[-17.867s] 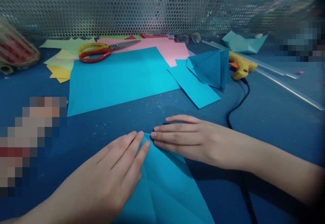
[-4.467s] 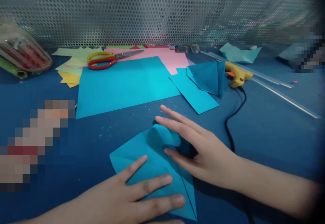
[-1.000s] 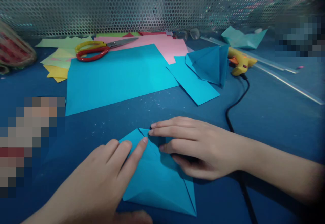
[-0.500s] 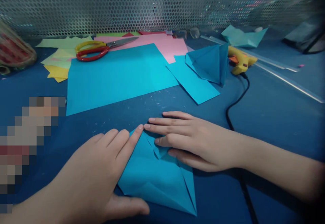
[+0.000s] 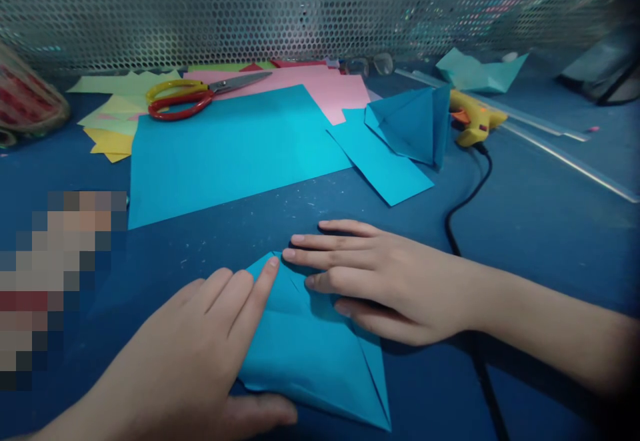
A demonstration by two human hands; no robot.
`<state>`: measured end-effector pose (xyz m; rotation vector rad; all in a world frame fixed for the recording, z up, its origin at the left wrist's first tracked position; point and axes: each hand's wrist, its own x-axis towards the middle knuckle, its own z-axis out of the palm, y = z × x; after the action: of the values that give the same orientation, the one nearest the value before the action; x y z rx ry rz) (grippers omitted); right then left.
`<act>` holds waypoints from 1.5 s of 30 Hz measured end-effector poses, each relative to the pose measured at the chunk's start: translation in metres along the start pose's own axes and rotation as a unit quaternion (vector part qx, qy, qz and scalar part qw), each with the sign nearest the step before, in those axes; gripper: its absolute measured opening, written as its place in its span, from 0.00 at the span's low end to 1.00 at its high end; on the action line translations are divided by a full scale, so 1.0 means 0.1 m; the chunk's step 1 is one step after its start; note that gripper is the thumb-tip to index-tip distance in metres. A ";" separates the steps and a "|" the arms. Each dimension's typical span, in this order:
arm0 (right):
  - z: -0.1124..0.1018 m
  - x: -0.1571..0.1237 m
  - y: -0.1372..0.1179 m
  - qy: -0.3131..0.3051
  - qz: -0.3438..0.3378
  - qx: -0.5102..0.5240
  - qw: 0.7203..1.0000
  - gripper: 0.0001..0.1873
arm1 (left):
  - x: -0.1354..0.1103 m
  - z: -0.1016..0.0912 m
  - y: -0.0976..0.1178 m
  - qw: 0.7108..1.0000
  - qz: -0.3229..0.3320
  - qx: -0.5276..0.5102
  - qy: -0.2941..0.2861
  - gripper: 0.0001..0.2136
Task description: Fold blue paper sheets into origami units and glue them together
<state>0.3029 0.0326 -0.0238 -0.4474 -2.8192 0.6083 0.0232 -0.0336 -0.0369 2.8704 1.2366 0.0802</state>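
Note:
A folded piece of cyan paper (image 5: 310, 354) lies on the dark blue table in front of me. My left hand (image 5: 200, 354) rests flat on its left part, fingers stretched toward the top corner, thumb along the near edge. My right hand (image 5: 385, 281) lies flat on the paper's upper right, fingers extended and pressing down, fingertips near the left index finger. Neither hand holds anything.
A large cyan sheet (image 5: 225, 148), a smaller cyan piece (image 5: 383, 168) and a folded cyan shape (image 5: 415, 124) lie beyond. Red and yellow scissors (image 5: 190, 98) rest on pink and yellow papers. A yellow glue gun (image 5: 473, 124) with a black cord (image 5: 463, 208) lies at right. A perforated metal wall stands behind.
My left hand has slid slightly toward me along the paper. My right hand's fingers have flattened further onto the fold. The paper stays in place.

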 end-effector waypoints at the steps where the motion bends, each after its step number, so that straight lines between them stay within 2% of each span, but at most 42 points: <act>1: 0.00 0.00 0.00 0.000 0.001 0.000 1.000 0.16 | -0.01 0.01 0.01 1.000 -0.002 -0.001 0.004 0.48; 5: -0.01 0.00 0.00 0.001 0.004 0.000 1.000 0.16 | 0.02 -0.01 0.01 1.000 0.005 0.011 0.005 0.49; 10: 0.00 0.00 0.00 -0.002 0.004 0.002 1.000 0.16 | 0.08 -0.10 -0.01 0.999 0.014 0.031 -0.031 0.50; 13: 0.01 -0.01 0.00 -0.002 0.005 0.002 1.000 0.16 | 0.11 -0.15 -0.02 0.998 0.004 0.040 -0.056 0.51; 18: -0.03 -0.01 0.02 0.006 0.003 0.006 1.000 0.14 | 0.13 -0.19 -0.06 0.998 -0.012 0.031 -0.059 0.53; 22: -0.08 -0.03 0.02 0.028 -0.012 0.008 1.000 0.14 | 0.14 -0.21 -0.10 0.998 0.003 0.032 -0.057 0.54; 26: -0.11 -0.07 0.07 0.097 -0.017 0.008 0.995 0.07 | 0.15 -0.22 -0.11 0.997 0.010 0.051 -0.059 0.53; 29: -0.11 -0.09 0.14 0.131 -0.031 0.047 0.990 0.04 | 0.15 -0.23 -0.10 0.996 0.012 0.055 -0.064 0.52; 35: -0.10 -0.12 0.26 0.137 -0.045 0.147 0.979 0.05 | 0.14 -0.20 -0.11 0.996 0.010 0.057 -0.065 0.52; 45: -0.08 -0.16 0.27 0.123 -0.023 0.176 0.977 0.06 | 0.14 -0.20 -0.10 0.994 -0.009 0.059 -0.089 0.51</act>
<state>0.3269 0.0538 -0.0309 -0.3605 -2.4159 0.9482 0.0248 -0.0166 -0.0166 2.8865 1.2718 -0.2528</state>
